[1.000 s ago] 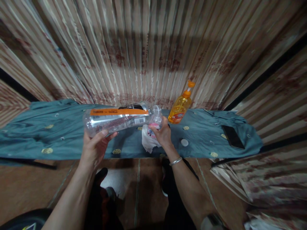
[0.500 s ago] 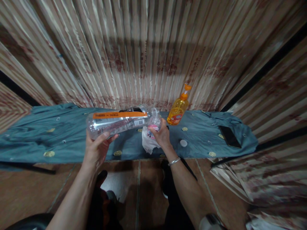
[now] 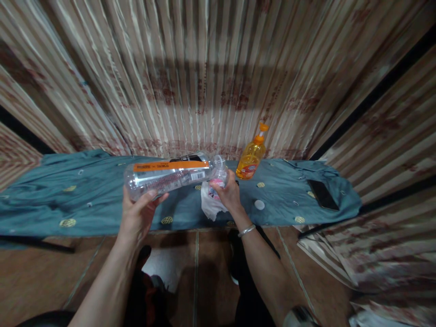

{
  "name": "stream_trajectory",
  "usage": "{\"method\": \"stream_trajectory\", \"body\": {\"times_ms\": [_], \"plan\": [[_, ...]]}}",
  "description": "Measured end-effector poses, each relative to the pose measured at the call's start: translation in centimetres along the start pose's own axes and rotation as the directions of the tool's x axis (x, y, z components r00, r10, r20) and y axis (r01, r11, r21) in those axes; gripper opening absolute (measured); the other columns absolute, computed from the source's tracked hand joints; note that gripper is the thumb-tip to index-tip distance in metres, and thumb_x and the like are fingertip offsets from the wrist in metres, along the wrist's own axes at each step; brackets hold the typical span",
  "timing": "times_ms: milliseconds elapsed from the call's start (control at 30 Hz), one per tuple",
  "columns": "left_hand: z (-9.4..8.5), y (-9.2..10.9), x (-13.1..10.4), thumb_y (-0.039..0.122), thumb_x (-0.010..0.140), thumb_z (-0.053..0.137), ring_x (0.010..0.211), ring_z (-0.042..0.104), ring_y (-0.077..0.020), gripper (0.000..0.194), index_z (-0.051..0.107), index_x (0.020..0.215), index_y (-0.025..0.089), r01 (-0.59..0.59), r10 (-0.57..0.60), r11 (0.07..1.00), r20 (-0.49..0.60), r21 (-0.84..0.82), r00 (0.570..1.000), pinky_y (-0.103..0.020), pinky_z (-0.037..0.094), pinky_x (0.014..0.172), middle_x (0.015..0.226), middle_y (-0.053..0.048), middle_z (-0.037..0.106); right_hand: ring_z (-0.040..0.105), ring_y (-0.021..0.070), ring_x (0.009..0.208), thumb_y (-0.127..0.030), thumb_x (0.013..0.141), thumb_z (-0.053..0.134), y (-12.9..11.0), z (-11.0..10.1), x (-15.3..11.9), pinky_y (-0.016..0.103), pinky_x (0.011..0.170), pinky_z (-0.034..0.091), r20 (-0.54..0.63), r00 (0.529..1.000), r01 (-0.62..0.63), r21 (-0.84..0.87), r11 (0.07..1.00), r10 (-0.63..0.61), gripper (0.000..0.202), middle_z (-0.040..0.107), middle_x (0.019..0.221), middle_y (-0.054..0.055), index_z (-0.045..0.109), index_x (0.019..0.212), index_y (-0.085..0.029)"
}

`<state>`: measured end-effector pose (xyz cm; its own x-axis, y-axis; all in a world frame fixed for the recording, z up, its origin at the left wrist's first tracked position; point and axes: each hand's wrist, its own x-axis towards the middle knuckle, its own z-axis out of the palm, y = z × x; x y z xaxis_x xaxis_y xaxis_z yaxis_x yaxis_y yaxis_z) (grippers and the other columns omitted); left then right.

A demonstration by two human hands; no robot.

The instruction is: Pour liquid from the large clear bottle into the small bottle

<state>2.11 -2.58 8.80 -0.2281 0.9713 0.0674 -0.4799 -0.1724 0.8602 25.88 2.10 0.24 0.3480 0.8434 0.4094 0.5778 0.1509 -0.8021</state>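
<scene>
The left hand (image 3: 139,212) was curled around the base end of a big clear bottle (image 3: 170,175), held nearly level over the teal cloth (image 3: 105,195), neck pointing right. The right hand (image 3: 230,191) was wrapped around a small bottle (image 3: 219,181) with a pink label, its top right by the big bottle's neck; whether they touched, I couldn't tell. A crumpled white sheet (image 3: 208,203) showed just beside it. Near the right hand stood a pump bottle (image 3: 250,161); to the right lay a white cap (image 3: 259,205) and a phone (image 3: 323,195).
</scene>
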Motion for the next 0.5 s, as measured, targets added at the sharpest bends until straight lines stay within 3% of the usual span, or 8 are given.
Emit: {"method": "stream_trajectory", "body": {"times_ms": [500], "plan": [[0.06,0.05,0.06,0.017,0.05,0.089,0.085,0.067,-0.0158,0.058,0.061,0.1,0.029,0.006,-0.006,1.0,0.001,0.009,1.0,-0.029,0.062,0.069,0.096,0.005,0.068,0.068,0.0307,0.108,-0.04,0.074,0.075,-0.14,-0.36,-0.07,0.044,0.094,0.053,0.024,1.0,-0.005,0.007,1.0,0.004,0.067,0.069,0.119,0.013,0.046,0.131,-0.018]]}}
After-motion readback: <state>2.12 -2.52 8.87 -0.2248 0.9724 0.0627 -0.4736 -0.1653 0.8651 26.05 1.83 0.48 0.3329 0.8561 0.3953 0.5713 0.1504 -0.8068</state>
